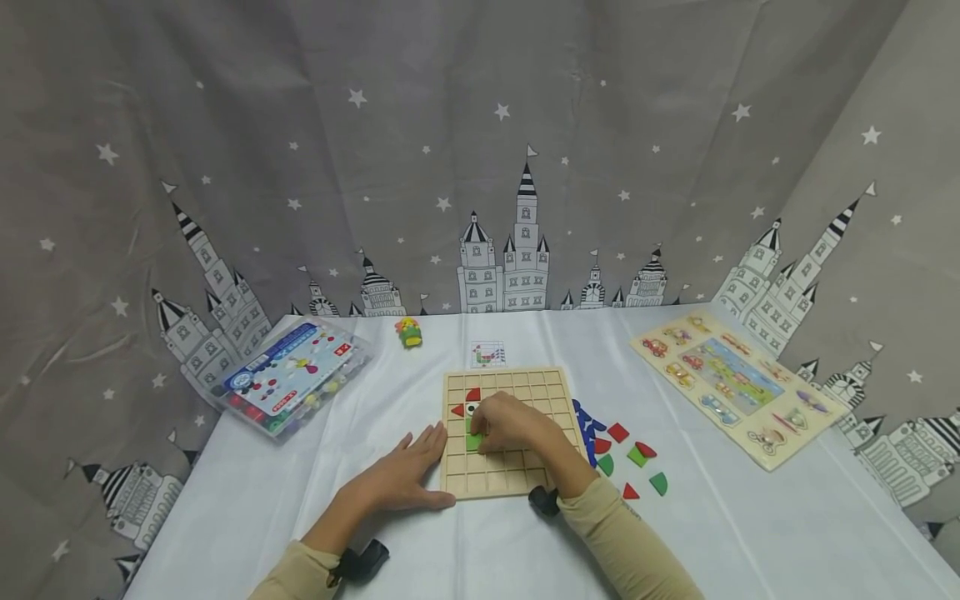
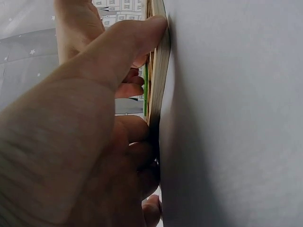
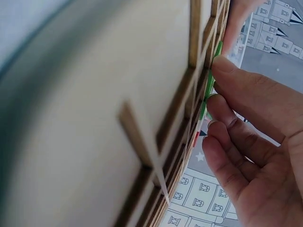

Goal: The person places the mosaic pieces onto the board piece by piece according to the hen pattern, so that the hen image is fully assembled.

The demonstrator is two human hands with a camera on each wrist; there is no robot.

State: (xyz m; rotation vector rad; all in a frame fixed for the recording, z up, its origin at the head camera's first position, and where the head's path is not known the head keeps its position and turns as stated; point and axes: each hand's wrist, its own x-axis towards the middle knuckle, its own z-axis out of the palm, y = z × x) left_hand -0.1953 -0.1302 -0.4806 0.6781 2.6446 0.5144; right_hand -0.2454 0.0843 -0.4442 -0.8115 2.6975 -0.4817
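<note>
A square wooden grid board (image 1: 468, 483) lies on the white cloth. My left hand (image 1: 405, 468) rests flat beside its left edge, fingers extended and thumb at the near corner; in the left wrist view the thumb (image 2: 142, 35) touches the board's side (image 2: 161, 71). Over the board's upper left, my right hand (image 1: 513, 421) bends down with curled fingers. Its thumb and index finger hold a green piece (image 3: 211, 78) at the board's surface. Close by on the grid are a green square (image 1: 473, 442), a red quarter-round (image 1: 473, 394), a red triangle (image 1: 457, 410) and a white piece with a black dot (image 1: 472, 408).
Loose red and green pieces (image 1: 618, 432) and a blue heap (image 1: 588, 425) lie right of the board. Behind it is a small picture card (image 1: 488, 354). A boxed set (image 1: 300, 375) and a small toy figure (image 1: 409, 332) stand left, a vehicle puzzle (image 1: 738, 383) right.
</note>
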